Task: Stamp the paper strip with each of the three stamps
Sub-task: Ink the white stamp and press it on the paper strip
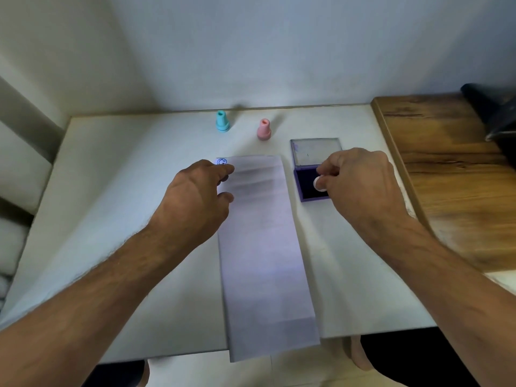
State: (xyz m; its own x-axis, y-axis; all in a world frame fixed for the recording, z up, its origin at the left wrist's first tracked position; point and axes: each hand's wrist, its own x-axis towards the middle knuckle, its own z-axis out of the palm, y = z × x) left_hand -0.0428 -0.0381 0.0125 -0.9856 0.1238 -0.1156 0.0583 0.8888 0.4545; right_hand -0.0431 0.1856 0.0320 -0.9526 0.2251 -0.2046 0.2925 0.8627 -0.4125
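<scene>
A long white paper strip (262, 247) lies down the middle of the white table (125, 169), its near end hanging over the front edge. One round blue stamp mark (222, 162) shows at its far left corner. My left hand (199, 196) rests on the strip's far left edge, fingers pressing the paper. My right hand (360, 182) grips a pale stamp (318, 183) and holds it on the dark pad of the open purple ink pad (307, 188). A teal stamp (222, 122) and a pink stamp (264, 130) stand upright behind the strip.
The ink pad's clear lid (317, 152) lies open behind the pad. A wooden surface (452, 174) adjoins the table on the right, with a dark object (497, 113) at its far corner. A white wall stands right behind the table.
</scene>
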